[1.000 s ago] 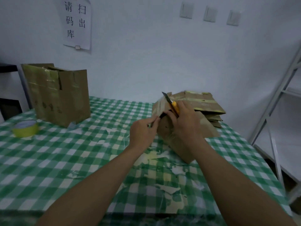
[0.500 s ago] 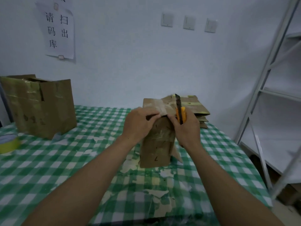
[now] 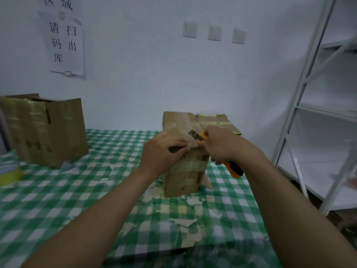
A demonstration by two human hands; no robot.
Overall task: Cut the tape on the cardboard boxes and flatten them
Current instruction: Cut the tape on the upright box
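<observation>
A small taped cardboard box (image 3: 184,171) stands upright on the green checked table (image 3: 58,200). My left hand (image 3: 162,153) grips its top front edge. My right hand (image 3: 222,146) holds an orange utility knife (image 3: 231,167), and the blade tip (image 3: 193,134) lies against the tape on the box top. Behind the box lies a stack of flattened cardboard (image 3: 218,121). A larger taped cardboard box (image 3: 46,130) stands at the back left of the table.
A yellow-green tape roll (image 3: 9,174) sits at the table's left edge. Torn tape scraps litter the cloth around the small box. A white metal shelf rack (image 3: 301,105) stands to the right of the table. The wall is close behind.
The small box has been stood upright from a tilted pose. The knife has swung from pointing up to lying flat on the box top, blade pointing left.
</observation>
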